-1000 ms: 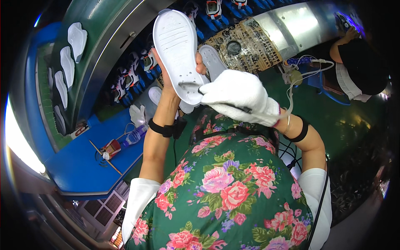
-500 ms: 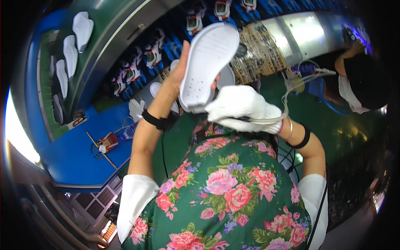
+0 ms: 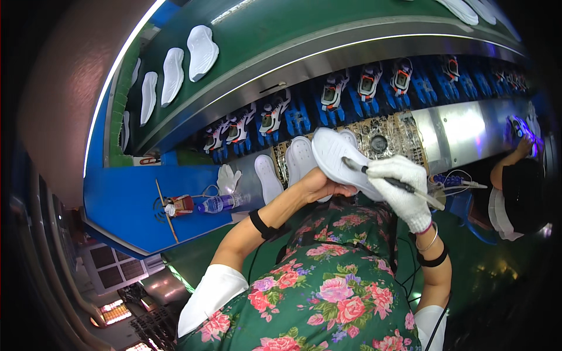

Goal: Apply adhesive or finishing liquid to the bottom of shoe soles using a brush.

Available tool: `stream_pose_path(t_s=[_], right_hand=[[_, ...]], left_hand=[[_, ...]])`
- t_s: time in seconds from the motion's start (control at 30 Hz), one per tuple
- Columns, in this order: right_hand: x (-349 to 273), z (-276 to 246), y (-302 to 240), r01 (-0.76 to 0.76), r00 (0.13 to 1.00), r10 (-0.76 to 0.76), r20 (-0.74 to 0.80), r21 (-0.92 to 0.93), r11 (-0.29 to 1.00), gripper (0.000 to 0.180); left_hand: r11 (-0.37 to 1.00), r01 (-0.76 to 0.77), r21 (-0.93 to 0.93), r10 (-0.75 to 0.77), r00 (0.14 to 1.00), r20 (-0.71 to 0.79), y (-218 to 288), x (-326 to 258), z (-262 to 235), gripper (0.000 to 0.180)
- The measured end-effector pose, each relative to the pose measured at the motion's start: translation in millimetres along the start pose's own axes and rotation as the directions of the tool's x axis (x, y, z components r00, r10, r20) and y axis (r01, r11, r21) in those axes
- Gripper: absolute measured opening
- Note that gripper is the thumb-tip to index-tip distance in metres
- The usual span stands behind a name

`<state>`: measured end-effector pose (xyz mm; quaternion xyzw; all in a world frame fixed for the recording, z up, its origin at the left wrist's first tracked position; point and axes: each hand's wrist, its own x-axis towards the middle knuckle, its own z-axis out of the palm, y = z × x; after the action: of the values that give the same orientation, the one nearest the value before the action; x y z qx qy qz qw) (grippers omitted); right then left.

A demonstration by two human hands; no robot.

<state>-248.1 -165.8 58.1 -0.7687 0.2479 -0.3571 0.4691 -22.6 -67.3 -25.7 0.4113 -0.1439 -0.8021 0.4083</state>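
My bare left hand (image 3: 321,186) grips a white shoe sole (image 3: 335,153) by its side and underside, holding it tilted over my lap. A white knitted glove covers my right hand (image 3: 400,186), whose fingers wrap around a thin brush (image 3: 404,185) with a dark handle and a pale hose at its back end. The brush's tip is on or just above the sole's inner surface, near its middle; contact is hard to tell. Several more white soles (image 3: 268,178) lie on the bench just beyond my left hand.
Shoe uppers (image 3: 331,93) on blue holders line the far side. Beyond them a green conveyor (image 3: 281,29) carries white soles. A round dark pot (image 3: 379,143) sits on the taped bench. On the blue table (image 3: 123,199) are a bottle (image 3: 216,204) and a glove (image 3: 227,178). A co-worker (image 3: 515,181) sits at right.
The sole has been lowered and tipped away from upright. My right hand has come from its lower end to over its middle, with the brush now plainly visible. The whole view has shifted.
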Motion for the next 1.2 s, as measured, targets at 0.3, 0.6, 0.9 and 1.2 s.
stream_pose_path(t_s=[0.3, 0.6, 0.9, 1.2], right_hand=[[-4.6, 5.8, -17.6, 0.094, 0.984, -0.099, -0.151, -0.039, 0.995, 0.018], [12.8, -6.3, -24.3, 0.174, 0.948, -0.196, -0.251, -0.106, 0.979, 0.023], [10.4, 10.5, -34.2, 0.184, 0.945, -0.235, -0.228, -0.223, 0.957, 0.031], [9.6, 3.8, -22.2, 0.17, 0.928, -0.217, -0.304, -0.174, 0.97, 0.024]], left_hand=[[0.743, -0.116, -0.66, 0.359, 0.9, 0.246, 2.5, -6.5, 16.1, 0.073], [0.703, -0.12, -0.701, 0.239, 0.968, 0.074, -1.9, 0.8, 60.4, 0.085], [0.779, -0.167, -0.604, 0.309, 0.941, 0.138, -27.2, 11.1, 47.9, 0.075], [0.718, -0.247, -0.651, 0.455, 0.874, 0.17, -21.0, 12.4, 51.1, 0.074]])
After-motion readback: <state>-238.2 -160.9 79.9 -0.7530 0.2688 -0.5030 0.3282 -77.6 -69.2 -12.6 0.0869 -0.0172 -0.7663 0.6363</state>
